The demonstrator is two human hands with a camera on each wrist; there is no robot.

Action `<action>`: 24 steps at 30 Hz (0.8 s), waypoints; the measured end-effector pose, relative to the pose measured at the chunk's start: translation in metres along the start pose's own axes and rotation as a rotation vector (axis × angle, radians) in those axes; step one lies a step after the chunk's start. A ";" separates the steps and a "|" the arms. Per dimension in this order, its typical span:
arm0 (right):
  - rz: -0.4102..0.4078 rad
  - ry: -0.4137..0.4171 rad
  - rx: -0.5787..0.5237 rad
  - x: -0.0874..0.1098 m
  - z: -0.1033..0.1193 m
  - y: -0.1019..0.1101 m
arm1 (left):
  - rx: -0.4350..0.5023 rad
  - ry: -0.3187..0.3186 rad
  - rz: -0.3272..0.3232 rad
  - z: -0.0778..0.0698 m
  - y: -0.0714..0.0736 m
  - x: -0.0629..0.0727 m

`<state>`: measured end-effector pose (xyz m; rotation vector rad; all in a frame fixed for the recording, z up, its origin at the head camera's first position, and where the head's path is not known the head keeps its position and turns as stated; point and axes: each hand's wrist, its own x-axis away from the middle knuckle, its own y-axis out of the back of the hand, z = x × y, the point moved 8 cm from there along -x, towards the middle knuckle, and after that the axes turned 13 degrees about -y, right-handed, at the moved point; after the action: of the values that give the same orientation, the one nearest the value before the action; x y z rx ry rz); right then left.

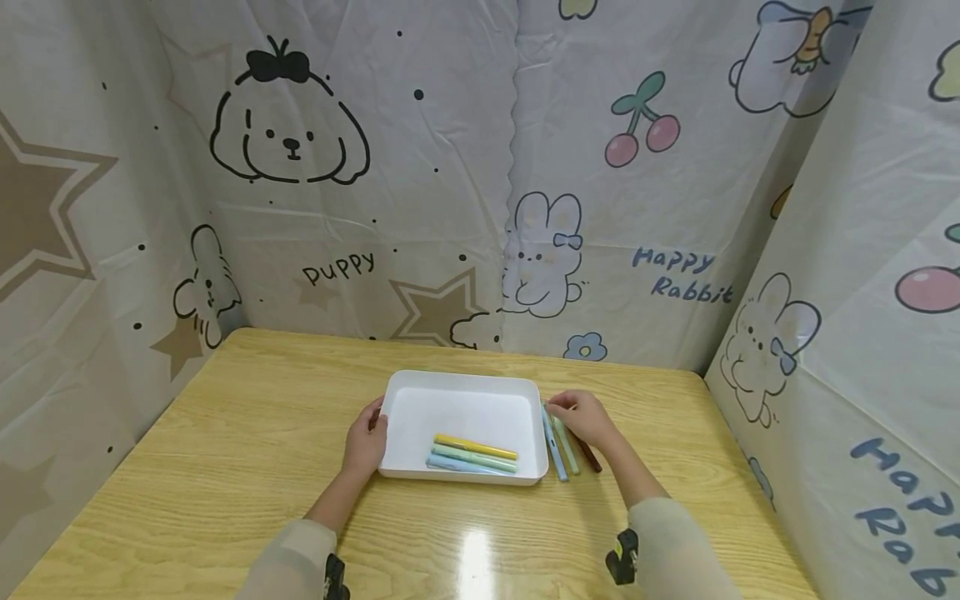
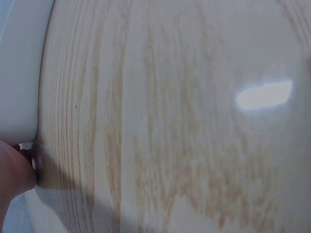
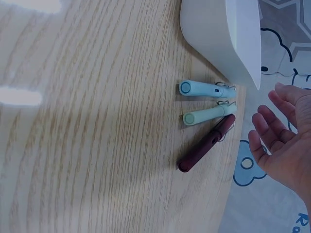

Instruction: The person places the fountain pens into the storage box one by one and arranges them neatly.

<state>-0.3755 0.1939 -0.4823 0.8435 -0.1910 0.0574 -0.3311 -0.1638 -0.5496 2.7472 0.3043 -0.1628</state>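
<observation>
A white tray (image 1: 465, 403) lies on the table, with a yellow pen (image 1: 476, 447), a pale green pen (image 1: 474, 459) and a light blue pen (image 1: 461, 466) side by side near its front wall. My left hand (image 1: 365, 442) holds the tray's left side; the left wrist view catches only part of that hand (image 2: 15, 170) at a tray corner. Right of the tray lie another light blue pen (image 3: 204, 89), a pale green pen (image 3: 208, 114) and a dark red pen (image 3: 206, 144). Over their far ends hovers my right hand (image 3: 284, 136), its fingers loosely bent around nothing.
The wooden table (image 1: 285, 417) extends around the tray on all sides. Printed cloth (image 1: 450, 167) hangs behind the table and along both sides. A glossy light reflection (image 1: 476, 558) shows on the tabletop in front of the tray.
</observation>
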 end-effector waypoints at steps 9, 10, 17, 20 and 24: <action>-0.013 -0.012 0.002 0.001 -0.008 0.008 | 0.006 0.005 0.006 0.000 0.000 0.001; -0.013 -0.008 0.003 0.001 -0.009 0.008 | 0.009 0.008 0.008 0.001 -0.001 0.000; -0.015 -0.048 -0.020 0.002 -0.015 0.013 | 0.009 0.003 0.013 0.002 -0.002 -0.001; -0.006 -0.066 -0.023 0.000 -0.019 0.012 | 0.011 0.002 0.013 0.004 -0.001 -0.002; -0.005 -0.077 -0.023 0.000 -0.023 0.011 | 0.011 -0.001 0.013 0.003 -0.001 -0.001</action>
<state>-0.3731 0.2186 -0.4887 0.8234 -0.2617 0.0179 -0.3325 -0.1641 -0.5527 2.7595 0.2866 -0.1625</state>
